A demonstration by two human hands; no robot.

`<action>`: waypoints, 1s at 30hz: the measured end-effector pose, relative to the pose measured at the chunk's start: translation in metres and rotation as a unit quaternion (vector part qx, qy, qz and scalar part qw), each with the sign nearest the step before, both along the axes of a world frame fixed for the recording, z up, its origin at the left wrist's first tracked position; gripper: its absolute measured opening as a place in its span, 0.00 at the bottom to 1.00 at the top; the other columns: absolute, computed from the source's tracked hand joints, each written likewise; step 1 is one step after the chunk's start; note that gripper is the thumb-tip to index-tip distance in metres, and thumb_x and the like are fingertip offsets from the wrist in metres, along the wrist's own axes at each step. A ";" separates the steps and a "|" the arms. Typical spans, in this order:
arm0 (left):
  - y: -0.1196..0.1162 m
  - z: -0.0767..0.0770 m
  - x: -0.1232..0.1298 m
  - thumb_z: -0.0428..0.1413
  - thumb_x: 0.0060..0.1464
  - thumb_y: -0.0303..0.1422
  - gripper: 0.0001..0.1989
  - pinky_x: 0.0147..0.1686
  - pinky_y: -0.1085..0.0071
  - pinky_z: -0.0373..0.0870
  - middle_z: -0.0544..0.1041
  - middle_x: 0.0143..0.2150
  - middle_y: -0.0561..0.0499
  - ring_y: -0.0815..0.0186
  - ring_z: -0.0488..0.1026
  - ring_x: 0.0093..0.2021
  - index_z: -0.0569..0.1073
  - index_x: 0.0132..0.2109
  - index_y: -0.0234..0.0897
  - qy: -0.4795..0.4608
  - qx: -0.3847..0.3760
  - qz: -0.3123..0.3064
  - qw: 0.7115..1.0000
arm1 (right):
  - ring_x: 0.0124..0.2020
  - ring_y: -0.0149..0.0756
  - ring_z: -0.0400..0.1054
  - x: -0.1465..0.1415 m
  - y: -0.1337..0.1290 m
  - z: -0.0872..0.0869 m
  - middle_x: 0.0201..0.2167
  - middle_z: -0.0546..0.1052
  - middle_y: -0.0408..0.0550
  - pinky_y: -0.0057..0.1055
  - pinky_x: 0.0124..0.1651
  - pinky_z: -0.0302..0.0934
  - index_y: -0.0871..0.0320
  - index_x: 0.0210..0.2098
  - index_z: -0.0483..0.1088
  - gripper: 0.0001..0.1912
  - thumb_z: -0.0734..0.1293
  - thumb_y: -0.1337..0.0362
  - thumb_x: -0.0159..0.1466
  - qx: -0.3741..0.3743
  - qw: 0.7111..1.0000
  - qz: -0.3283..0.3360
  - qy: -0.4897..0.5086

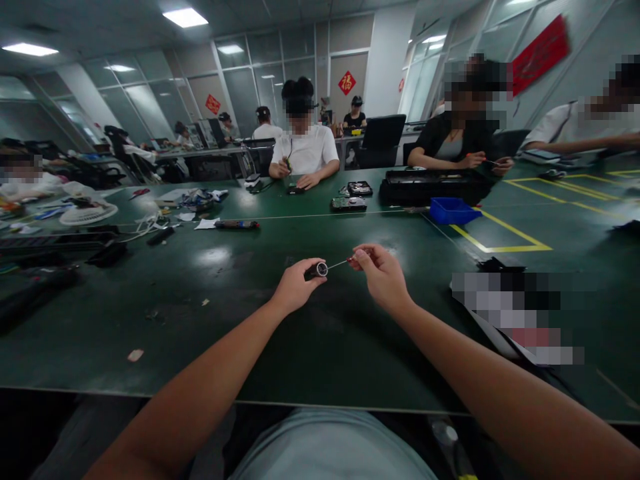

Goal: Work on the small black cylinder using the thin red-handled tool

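Note:
My left hand (pixel 296 287) grips a small black cylindrical part (pixel 320 269) with a pale ring around its end, which faces right. Its exact kind is too small to make out. In my right hand (pixel 383 277) is a thin screwdriver (pixel 351 259) with a red handle, pinched between thumb and fingers. The metal shaft slopes down to the left, and its tip is at the ringed end of the part; whether it goes inside I cannot tell. Both hands are above the green tabletop (pixel 340 347), near its middle.
Across the table, hard drives (pixel 349 203) lie beside a long black casing (pixel 430 187) and a blue bin (pixel 454 211). A screwdriver-like tool (pixel 237 225) rests at centre left. Cables and a white fan grille (pixel 89 212) lie further left. Several co-workers sit around.

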State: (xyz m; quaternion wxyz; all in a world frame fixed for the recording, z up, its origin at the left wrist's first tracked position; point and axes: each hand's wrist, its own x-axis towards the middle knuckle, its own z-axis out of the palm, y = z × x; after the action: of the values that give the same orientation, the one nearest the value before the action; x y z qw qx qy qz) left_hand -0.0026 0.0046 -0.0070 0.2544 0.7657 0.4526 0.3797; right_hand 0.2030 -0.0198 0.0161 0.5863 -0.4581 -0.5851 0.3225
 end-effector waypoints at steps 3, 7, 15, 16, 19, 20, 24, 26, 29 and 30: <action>0.001 -0.002 -0.001 0.63 0.53 0.29 0.21 0.59 0.59 0.66 0.77 0.54 0.48 0.58 0.73 0.55 0.75 0.55 0.40 0.008 0.002 -0.011 1.000 | 0.36 0.39 0.74 -0.001 -0.001 -0.001 0.33 0.79 0.48 0.40 0.44 0.68 0.55 0.40 0.70 0.12 0.64 0.54 0.66 0.000 1.000 -0.007 -0.014; 0.001 -0.002 -0.001 0.63 0.54 0.29 0.21 0.60 0.58 0.65 0.77 0.55 0.48 0.58 0.72 0.56 0.75 0.56 0.42 0.007 0.001 -0.013 1.000 | 0.36 0.39 0.74 0.001 -0.001 -0.002 0.34 0.79 0.48 0.40 0.44 0.67 0.54 0.40 0.70 0.12 0.64 0.53 0.66 0.003 1.000 -0.003 -0.014; 0.000 -0.002 -0.003 0.62 0.55 0.30 0.22 0.60 0.58 0.65 0.76 0.56 0.48 0.58 0.72 0.56 0.74 0.57 0.43 0.015 0.001 -0.022 1.000 | 0.23 0.34 0.66 0.003 -0.009 0.012 0.20 0.74 0.43 0.32 0.28 0.57 0.54 0.25 0.67 0.20 0.67 0.46 0.63 -0.017 0.985 -0.078 -0.153; 0.000 -0.002 -0.003 0.62 0.55 0.31 0.21 0.60 0.58 0.65 0.77 0.55 0.48 0.58 0.72 0.56 0.74 0.57 0.43 0.017 0.004 -0.023 1.000 | 0.22 0.34 0.65 0.002 -0.009 0.012 0.19 0.73 0.43 0.32 0.28 0.56 0.54 0.24 0.66 0.20 0.67 0.47 0.62 -0.013 0.984 -0.082 -0.159; 0.000 -0.001 -0.003 0.62 0.55 0.31 0.21 0.60 0.58 0.64 0.77 0.55 0.48 0.58 0.72 0.55 0.75 0.56 0.43 0.023 0.009 -0.019 1.000 | 0.23 0.34 0.65 0.002 -0.009 0.011 0.21 0.73 0.43 0.32 0.28 0.56 0.54 0.26 0.68 0.16 0.67 0.49 0.63 0.002 0.985 -0.069 -0.160; 0.000 -0.001 -0.003 0.62 0.54 0.31 0.21 0.60 0.58 0.64 0.77 0.55 0.48 0.58 0.72 0.55 0.75 0.56 0.43 0.026 0.008 -0.017 1.000 | 0.24 0.35 0.65 0.002 -0.008 0.010 0.23 0.74 0.43 0.33 0.29 0.57 0.54 0.28 0.69 0.15 0.66 0.51 0.63 0.006 0.985 -0.060 -0.159; 0.001 0.000 -0.003 0.62 0.55 0.31 0.21 0.59 0.59 0.65 0.77 0.53 0.48 0.58 0.73 0.54 0.75 0.56 0.43 0.031 0.004 -0.018 0.999 | 0.29 0.37 0.69 0.002 -0.008 0.008 0.27 0.75 0.44 0.34 0.32 0.59 0.54 0.33 0.71 0.08 0.63 0.58 0.65 0.009 0.986 -0.023 -0.166; 0.001 0.000 -0.003 0.62 0.54 0.31 0.21 0.58 0.59 0.65 0.77 0.53 0.48 0.58 0.73 0.54 0.75 0.56 0.43 0.033 0.005 -0.017 0.999 | 0.29 0.37 0.69 0.002 -0.009 0.008 0.27 0.75 0.43 0.34 0.33 0.59 0.53 0.34 0.71 0.09 0.62 0.58 0.66 0.001 0.986 -0.010 -0.168; 0.001 0.000 -0.004 0.62 0.54 0.30 0.21 0.57 0.60 0.65 0.77 0.53 0.49 0.58 0.73 0.53 0.75 0.56 0.43 0.038 0.004 -0.013 0.999 | 0.26 0.36 0.67 0.002 -0.008 0.009 0.22 0.71 0.42 0.34 0.31 0.57 0.53 0.33 0.71 0.16 0.58 0.53 0.69 -0.012 0.983 -0.013 -0.181; 0.001 -0.001 -0.004 0.62 0.55 0.30 0.21 0.57 0.60 0.66 0.77 0.53 0.49 0.59 0.73 0.53 0.75 0.56 0.43 0.039 0.004 -0.014 0.999 | 0.25 0.37 0.67 0.002 -0.008 0.008 0.21 0.71 0.42 0.34 0.30 0.56 0.53 0.33 0.71 0.18 0.56 0.51 0.70 -0.016 0.982 -0.020 -0.189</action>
State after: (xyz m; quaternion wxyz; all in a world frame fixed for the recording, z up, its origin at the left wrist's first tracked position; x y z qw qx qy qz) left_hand -0.0066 0.0057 -0.0076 0.2385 0.7875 0.4496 0.3477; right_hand 0.2052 -0.0276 0.0242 0.4638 -0.5317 -0.6711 0.2276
